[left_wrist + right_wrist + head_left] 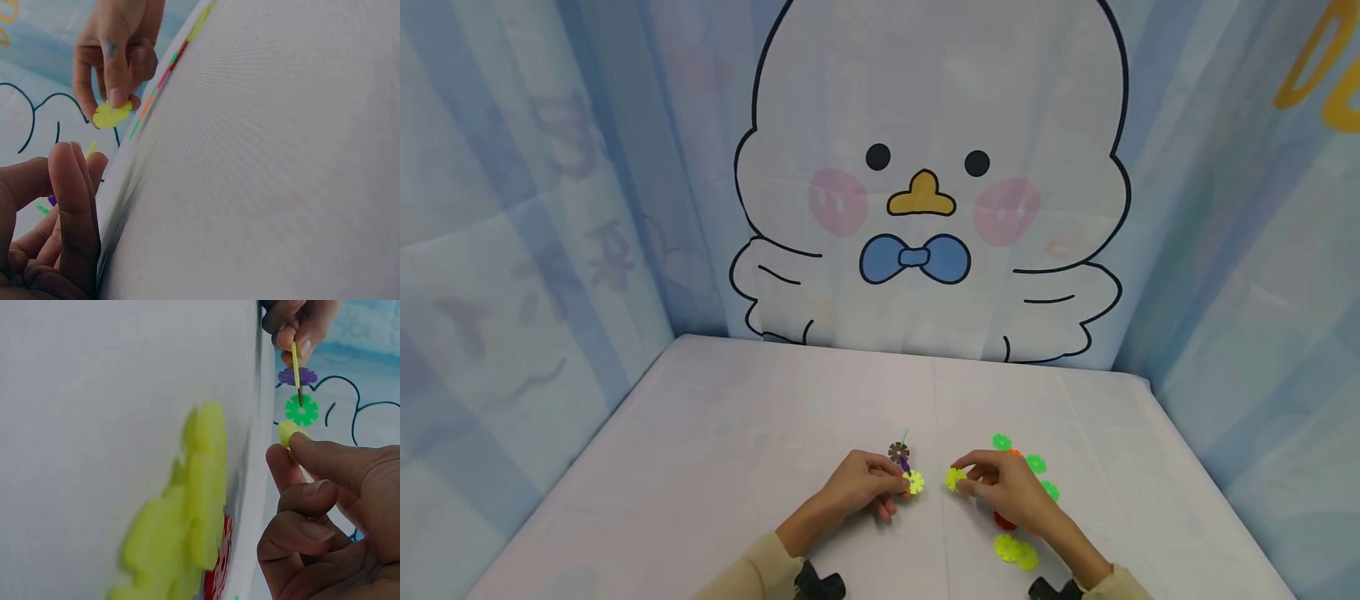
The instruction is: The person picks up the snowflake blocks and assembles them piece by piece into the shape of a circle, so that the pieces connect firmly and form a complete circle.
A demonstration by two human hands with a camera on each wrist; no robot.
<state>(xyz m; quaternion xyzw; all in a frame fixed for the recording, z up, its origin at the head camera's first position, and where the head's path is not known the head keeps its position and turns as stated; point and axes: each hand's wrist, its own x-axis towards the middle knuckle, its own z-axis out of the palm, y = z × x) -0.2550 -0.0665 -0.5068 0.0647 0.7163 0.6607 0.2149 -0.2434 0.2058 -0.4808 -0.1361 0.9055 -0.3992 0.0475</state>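
My left hand (861,485) pinches a small chain of interlocking plastic snowflake discs. In it a yellow snowflake disc (915,482) faces the head camera, followed by a purple disc (287,376), a brown disc (898,451) and a green disc (302,411) at the far end. Across a narrow gap, my right hand (1009,486) holds a single yellow disc (954,479) between thumb and finger, raised level with the chain. In the left wrist view this single yellow disc (112,115) shows its notched rim, while my left fingers hide most of the chain.
Loose discs lie around and under my right forearm: several green discs (1036,463), red discs (1003,522) and overlapping yellow discs (1015,551). A white cloth covers the table (715,467). Printed curtains (550,208) stand along its back and sides.
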